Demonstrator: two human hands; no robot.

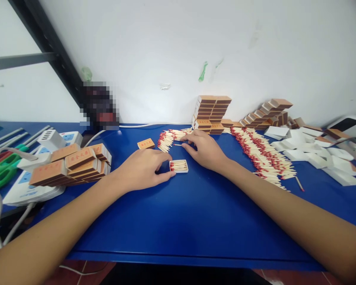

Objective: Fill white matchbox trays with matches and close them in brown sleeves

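A small white matchbox tray (182, 171) filled with red-tipped matches lies on the blue table. My left hand (146, 168) grips its left end, thumb at the near side and fingers at the far side. Farther back, my right hand (204, 149) has thumb and forefinger close together at the end of a single match (178, 145). Just beyond those fingertips is a loose pile of matches (166, 139), partly hidden by the right hand. A closed orange matchbox (146, 143) rests on the table behind my left hand.
Stacked matchboxes (213, 109) stand against the wall, with a leaning row (267, 113) to their right. Long rows of matches (259, 154) and white empty trays (311, 148) lie at right. At left, more matchboxes (80, 160) sit on a power strip (20, 186) beside green-handled scissors (7, 168).
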